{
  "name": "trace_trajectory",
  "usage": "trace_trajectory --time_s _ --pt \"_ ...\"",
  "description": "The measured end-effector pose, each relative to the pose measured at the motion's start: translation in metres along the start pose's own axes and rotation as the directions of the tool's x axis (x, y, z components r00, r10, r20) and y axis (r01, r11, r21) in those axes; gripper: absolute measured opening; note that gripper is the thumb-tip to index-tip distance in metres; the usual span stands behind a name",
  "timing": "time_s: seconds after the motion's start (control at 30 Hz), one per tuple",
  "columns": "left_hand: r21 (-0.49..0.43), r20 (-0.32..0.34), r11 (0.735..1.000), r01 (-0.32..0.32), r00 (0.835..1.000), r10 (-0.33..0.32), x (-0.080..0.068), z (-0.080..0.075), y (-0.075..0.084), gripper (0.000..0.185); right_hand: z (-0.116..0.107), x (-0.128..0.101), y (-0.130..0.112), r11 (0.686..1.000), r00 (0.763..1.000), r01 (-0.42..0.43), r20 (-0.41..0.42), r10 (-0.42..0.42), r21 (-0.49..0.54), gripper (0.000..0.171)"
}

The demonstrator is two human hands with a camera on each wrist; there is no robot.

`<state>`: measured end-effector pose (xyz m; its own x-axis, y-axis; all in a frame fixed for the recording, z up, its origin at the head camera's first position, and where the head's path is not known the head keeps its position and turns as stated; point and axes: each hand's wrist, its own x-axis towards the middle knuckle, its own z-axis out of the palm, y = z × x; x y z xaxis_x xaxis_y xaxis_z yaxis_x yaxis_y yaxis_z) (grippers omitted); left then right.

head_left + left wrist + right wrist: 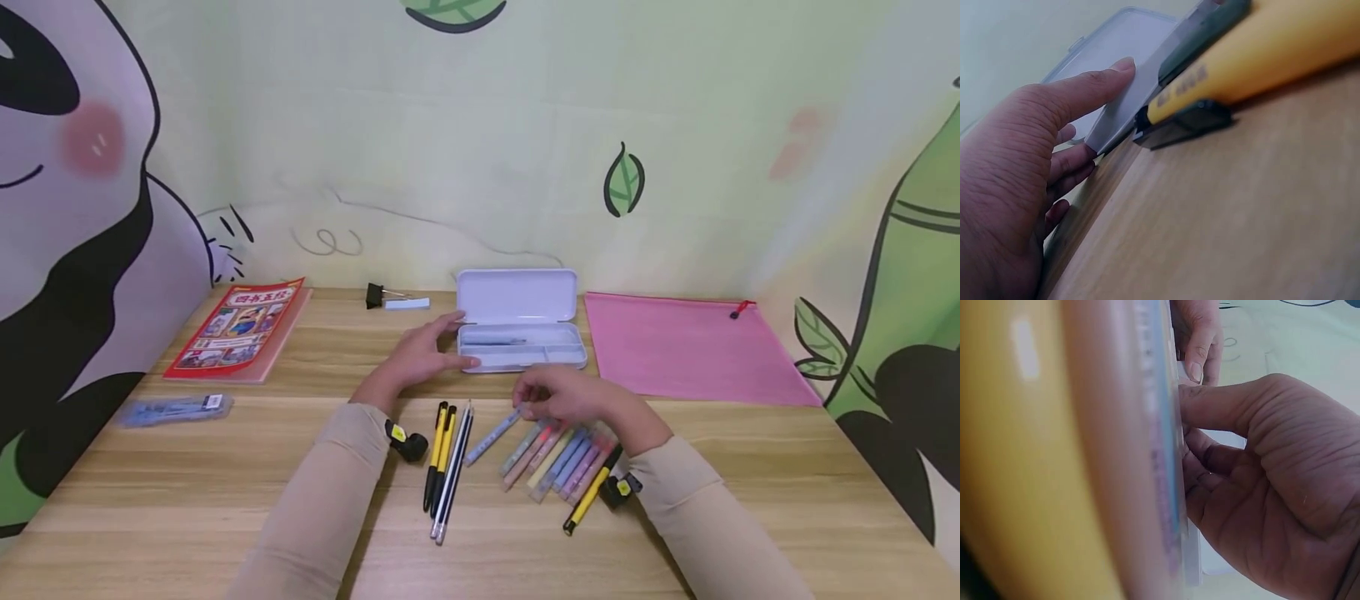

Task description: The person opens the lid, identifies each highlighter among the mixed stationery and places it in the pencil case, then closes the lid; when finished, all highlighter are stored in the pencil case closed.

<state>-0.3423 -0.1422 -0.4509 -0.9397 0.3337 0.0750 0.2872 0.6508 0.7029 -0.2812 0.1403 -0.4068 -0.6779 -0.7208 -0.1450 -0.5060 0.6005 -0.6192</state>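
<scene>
Pale-blue and translucent, a slim marker pen (pixel 492 436) lies slanted on the light wooden worktop (pixel 225 492), its upper end pinched in the curled fingers of the right hand (pixel 572 398). That grip closes on the pen's tip only; the rest of the pen rests on the wood, apart from the row of pastel marker pens (pixel 558 461) lying side by side just below the hand. The left hand (pixel 420 357) rests with straight, relaxed fingers against the left end of the white hinged plastic pencil case (pixel 519 327), thumb at its near edge, holding nothing. The case stands open behind both hands, lid upright, tray showing.

By the look of it, the step in hand is picking one pen out of the row while the case is steadied. A next move would call for lifting the pen clear of its neighbours, turning it to lie along the tray, and keeping the case from sliding.

Left of the pen lie two yellow-and-black pens (pixel 439 454) and pencils (pixel 452 479); a yellow-and-black pen (pixel 591 498) lies by the right sleeve.
</scene>
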Motion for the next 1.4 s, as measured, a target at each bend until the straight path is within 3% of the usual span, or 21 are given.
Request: trace_trajectory --time_s 0.17,0.33,0.4,0.5,0.6,0.7,0.8,0.87,0.97,1.07,1.2,1.33,1.4 --pt "-0.007 -0.008 1.000 -0.014 1.000 0.014 0.001 -0.001 -0.002 0.103 -0.006 -0.002 -0.001 1.000 1.000 0.008 0.019 -0.008 0.010 0.010" --pt "0.012 -0.010 0.999 -0.034 0.999 0.034 0.003 0.002 -0.004 0.104 -0.022 -0.014 0.003 0.994 1.000 0.008 0.009 -0.009 0.107 0.009" --pt "0.017 -0.011 0.999 -0.037 0.999 0.037 0.002 0.004 -0.003 0.103 -0.031 -0.022 0.003 0.983 0.999 0.010 -0.036 -0.004 0.182 0.009" --pt "0.005 -0.005 0.999 -0.033 0.999 0.034 0.001 0.005 -0.002 0.104 -0.044 -0.028 0.002 0.953 0.984 0.061 -0.180 -0.007 0.296 0.011" --pt "0.002 -0.008 1.000 -0.022 1.000 0.022 0.000 0.004 -0.001 0.104 -0.051 -0.022 -0.007 0.911 0.927 0.121 -0.374 0.039 0.395 0.016" --pt "0.005 -0.012 1.000 -0.021 1.000 0.021 0.001 0.002 -0.003 0.104 -0.047 -0.003 -0.014 0.873 0.818 0.145 -0.553 0.159 0.466 0.021" --pt "0.020 -0.017 1.000 -0.015 1.000 0.016 0.001 0.001 -0.004 0.104 -0.036 0.020 -0.015 0.853 0.712 0.141 -0.651 0.265 0.502 0.023" --pt "0.022 -0.018 1.000 -0.011 1.000 0.012 0.001 0.001 -0.004 0.103 -0.027 0.032 -0.011 0.865 0.673 0.116 -0.680 0.293 0.488 0.022" --pt "0.014 -0.006 1.000 -0.011 1.000 0.011 0.001 0.001 -0.002 0.103 -0.014 0.040 -0.006 0.899 0.648 0.032 -0.694 0.313 0.436 0.019" --pt "0.002 0.002 1.000 -0.012 1.000 0.012 0.002 0.000 0.000 0.104 -0.004 0.043 0.001 0.924 0.653 -0.034 -0.692 0.308 0.380 0.018" --pt "-0.004 0.000 1.000 -0.025 1.000 0.025 0.002 0.000 -0.002 0.105 0.006 0.048 0.013 0.944 0.653 -0.061 -0.703 0.283 0.323 0.018" --pt "-0.013 0.004 0.999 -0.033 0.999 0.033 0.003 0.000 -0.001 0.103 0.008 0.048 0.021 0.958 0.622 -0.081 -0.736 0.265 0.276 0.017" --pt "-0.017 0.007 1.000 -0.023 1.000 0.023 0.002 0.001 0.000 0.102 0.009 0.047 0.023 0.963 0.619 -0.096 -0.742 0.256 0.252 0.018"
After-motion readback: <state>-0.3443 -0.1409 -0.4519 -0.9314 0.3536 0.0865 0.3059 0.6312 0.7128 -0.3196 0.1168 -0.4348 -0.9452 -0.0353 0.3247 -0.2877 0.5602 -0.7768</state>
